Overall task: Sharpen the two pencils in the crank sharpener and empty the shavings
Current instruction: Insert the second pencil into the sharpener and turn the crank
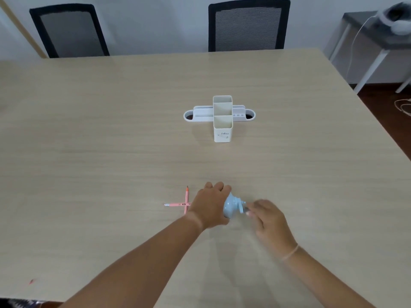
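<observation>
Left hand [211, 205] clamps the blue crank sharpener [231, 206], right hand [266, 218] pinches its crank, while both pink pencils [186, 202] lie crossed on the desk [111, 130]; shavings apparently unemptied.

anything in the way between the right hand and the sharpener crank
Nothing visible: the right hand is already at the crank of the blue sharpener, while the left hand holds its body.

Pale blue plastic crank sharpener [231, 205] with a grey handle; two pink pencils [186, 203] with dark printed marks, one with a dark tip. Cream-white plastic desk organiser [222, 121] with small blue lettering, on a light beige wood-grain table [111, 130]. Two black mesh-back chairs [248, 25] at its far edge.
</observation>
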`<state>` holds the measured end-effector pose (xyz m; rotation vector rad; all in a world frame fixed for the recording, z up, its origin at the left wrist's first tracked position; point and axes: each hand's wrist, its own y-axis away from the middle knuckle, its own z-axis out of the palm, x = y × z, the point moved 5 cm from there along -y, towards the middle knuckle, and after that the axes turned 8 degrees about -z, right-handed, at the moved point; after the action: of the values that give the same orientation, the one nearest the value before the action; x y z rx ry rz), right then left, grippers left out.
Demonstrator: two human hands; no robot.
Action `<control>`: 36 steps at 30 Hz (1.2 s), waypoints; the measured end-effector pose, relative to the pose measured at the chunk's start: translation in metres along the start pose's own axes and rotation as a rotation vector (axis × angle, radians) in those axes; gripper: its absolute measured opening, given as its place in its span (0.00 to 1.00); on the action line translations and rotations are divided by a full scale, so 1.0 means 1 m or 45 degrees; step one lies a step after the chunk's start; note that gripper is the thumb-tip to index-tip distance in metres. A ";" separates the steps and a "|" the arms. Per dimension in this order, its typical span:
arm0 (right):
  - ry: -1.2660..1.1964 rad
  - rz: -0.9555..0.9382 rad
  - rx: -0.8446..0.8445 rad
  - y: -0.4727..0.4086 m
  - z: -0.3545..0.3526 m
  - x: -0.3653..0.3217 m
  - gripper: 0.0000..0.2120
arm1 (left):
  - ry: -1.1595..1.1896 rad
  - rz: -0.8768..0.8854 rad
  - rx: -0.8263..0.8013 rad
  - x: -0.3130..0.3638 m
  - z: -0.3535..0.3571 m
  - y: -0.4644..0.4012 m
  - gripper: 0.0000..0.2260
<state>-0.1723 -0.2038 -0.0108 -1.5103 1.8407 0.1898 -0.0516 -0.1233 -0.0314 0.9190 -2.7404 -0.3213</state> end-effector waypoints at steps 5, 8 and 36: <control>0.066 0.220 -0.091 -0.056 0.013 0.032 0.07 | -0.006 0.003 -0.010 0.001 -0.002 0.002 0.26; 0.119 0.328 -0.345 -0.034 0.039 0.044 0.07 | -0.004 0.001 -0.019 0.001 -0.002 0.003 0.27; 0.009 0.070 -0.005 -0.018 -0.004 -0.001 0.08 | 0.015 0.039 -0.012 -0.001 0.000 0.001 0.27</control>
<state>-0.1580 -0.2098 -0.0017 -1.4656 1.8896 0.2150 -0.0520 -0.1218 -0.0310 0.8733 -2.7371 -0.3217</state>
